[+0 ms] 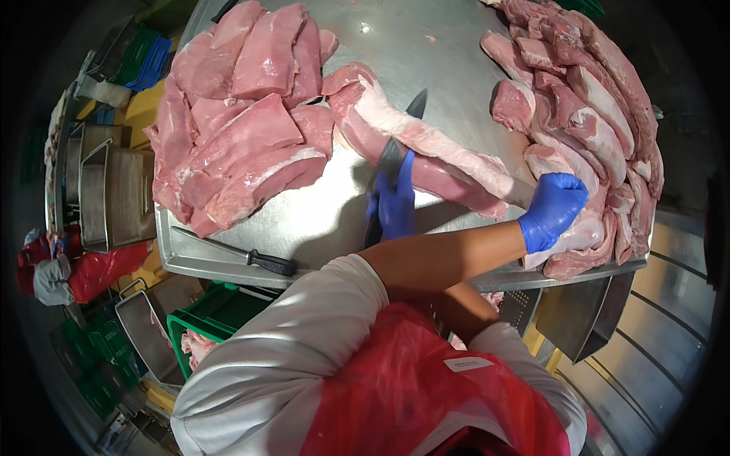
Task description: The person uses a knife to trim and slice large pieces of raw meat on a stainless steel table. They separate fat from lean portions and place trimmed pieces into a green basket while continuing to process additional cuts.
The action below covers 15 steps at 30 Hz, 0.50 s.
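A long pork loin (437, 182) lies slantwise across the middle of the steel table, with a pale strip of fat (426, 140) along it. My forearms cross, the left over the right. My left hand (555, 211), in a blue glove, is closed in a fist on the right end of the fat strip. In blue too, my right hand (394, 207) grips a knife (391, 157), its index finger stretched along the blade. The blade passes beneath the fat strip, and its tip shows on the far side. The handle is partly hidden by my hand and forearm.
Pink trimmed loins (251, 137) are piled at the left, more pork with fat (593, 129) at the right. A sharpening steel (270, 263) rests by the near edge of the table (449, 53). Below are a green crate (205, 304) and a steel bin (585, 319). Another person (84, 270) is far left.
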Motion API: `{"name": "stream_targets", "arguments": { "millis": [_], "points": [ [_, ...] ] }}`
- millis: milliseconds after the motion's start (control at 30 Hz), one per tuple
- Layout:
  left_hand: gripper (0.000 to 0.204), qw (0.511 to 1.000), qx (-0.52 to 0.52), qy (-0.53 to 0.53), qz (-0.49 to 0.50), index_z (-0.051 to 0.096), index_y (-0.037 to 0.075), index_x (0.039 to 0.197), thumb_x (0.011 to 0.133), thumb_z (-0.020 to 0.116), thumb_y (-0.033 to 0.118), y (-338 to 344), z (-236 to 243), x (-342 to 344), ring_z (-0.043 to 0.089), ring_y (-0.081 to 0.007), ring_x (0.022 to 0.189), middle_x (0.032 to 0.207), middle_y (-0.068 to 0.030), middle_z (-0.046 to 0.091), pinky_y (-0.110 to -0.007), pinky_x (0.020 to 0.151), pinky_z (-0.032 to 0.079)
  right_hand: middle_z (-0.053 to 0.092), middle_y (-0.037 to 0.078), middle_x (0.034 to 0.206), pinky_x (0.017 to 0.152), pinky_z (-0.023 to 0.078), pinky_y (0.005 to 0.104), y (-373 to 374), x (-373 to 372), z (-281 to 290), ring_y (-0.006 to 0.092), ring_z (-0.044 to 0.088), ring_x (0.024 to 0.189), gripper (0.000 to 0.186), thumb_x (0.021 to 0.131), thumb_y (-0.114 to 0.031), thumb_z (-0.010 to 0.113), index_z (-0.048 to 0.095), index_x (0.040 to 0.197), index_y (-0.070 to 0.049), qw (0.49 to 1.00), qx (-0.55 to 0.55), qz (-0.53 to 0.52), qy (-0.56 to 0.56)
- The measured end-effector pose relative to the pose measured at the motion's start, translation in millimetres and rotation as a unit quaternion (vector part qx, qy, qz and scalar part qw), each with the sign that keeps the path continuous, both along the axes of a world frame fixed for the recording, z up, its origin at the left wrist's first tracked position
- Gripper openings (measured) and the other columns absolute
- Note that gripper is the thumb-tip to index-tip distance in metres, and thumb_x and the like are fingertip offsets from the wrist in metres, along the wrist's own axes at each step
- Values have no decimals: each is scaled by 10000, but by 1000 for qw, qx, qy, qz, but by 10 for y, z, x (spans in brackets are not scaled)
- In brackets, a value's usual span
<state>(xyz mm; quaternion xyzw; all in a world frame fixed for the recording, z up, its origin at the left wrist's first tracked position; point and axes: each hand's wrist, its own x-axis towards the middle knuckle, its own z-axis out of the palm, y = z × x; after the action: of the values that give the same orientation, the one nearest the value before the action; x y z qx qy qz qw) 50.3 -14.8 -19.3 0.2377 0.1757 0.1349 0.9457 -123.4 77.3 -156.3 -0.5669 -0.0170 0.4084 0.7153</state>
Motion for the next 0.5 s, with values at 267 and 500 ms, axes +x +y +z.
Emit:
{"name": "stream_targets", "arguments": {
  "millis": [267, 500],
  "points": [
    [136, 998, -52, -30, -4, 619, 57, 715, 844, 599, 19, 90, 359, 93, 531, -79, 538, 638, -9, 571, -232, 464, 391, 541, 42, 730, 461, 435, 267, 44, -164, -107, 113, 486, 520, 423, 984, -93, 514, 332, 1365, -78, 985, -19, 90, -144],
    [123, 995, -53, -84, 6, 654, 35, 746, 816, 561, -5, 123, 695, 6, 542, -75, 607, 675, -8, 598, -252, 532, 414, 552, 63, 748, 436, 423, 273, 433, 148, -79, 119, 495, 523, 787, 991, -40, 481, -12, 1588, -181, 978, -86, 87, -167]
  ]
}}
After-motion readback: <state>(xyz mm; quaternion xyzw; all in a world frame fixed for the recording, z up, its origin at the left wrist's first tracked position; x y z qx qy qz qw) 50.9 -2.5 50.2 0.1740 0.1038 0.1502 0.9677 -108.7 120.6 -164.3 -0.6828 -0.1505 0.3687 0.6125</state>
